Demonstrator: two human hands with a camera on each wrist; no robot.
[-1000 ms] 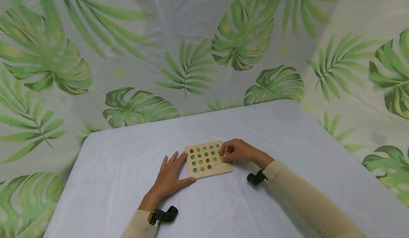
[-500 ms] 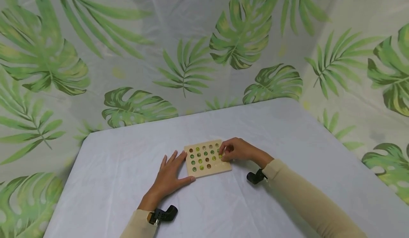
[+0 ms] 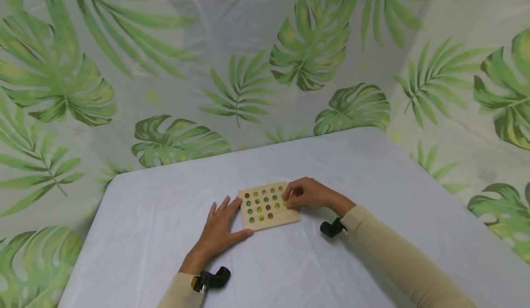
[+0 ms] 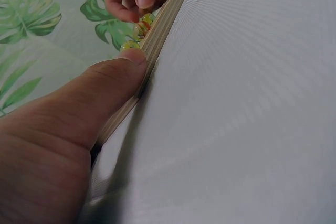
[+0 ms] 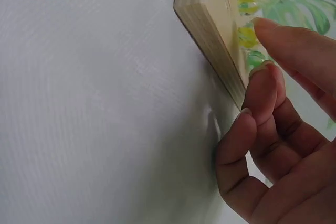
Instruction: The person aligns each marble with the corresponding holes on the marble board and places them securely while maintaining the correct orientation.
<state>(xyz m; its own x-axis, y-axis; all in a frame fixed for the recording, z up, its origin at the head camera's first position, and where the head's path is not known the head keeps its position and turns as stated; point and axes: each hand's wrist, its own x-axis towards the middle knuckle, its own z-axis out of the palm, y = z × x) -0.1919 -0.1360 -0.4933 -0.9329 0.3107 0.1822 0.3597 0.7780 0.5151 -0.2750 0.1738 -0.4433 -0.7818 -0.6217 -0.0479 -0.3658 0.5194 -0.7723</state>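
Note:
A pale wooden board (image 3: 283,219) lies flat on the table, with rows of glass marbles in green, yellow, brown and clear. My left hand (image 3: 221,227) rests spread at its left side, fingers straight, the thumb along the near edge. In the left wrist view that thumb (image 4: 118,72) touches the board's side beside a yellow marble (image 4: 130,45). At the board's right side, my right hand (image 3: 308,193) pinches a yellow marble (image 5: 248,36) between thumb and fingertips, low over the surface. Its fingers hide part of the right column.
White cloth covers the table (image 3: 165,202) around the board. A leaf-printed curtain (image 3: 248,32) hangs behind the table and along its sides. Black wrist cameras, the left one (image 3: 215,278) and the right one (image 3: 331,229), sit on both wrists.
The hands and the board stay almost where they were. Only the head view shifts slightly; the right fingertips remain at the same yellow marble.

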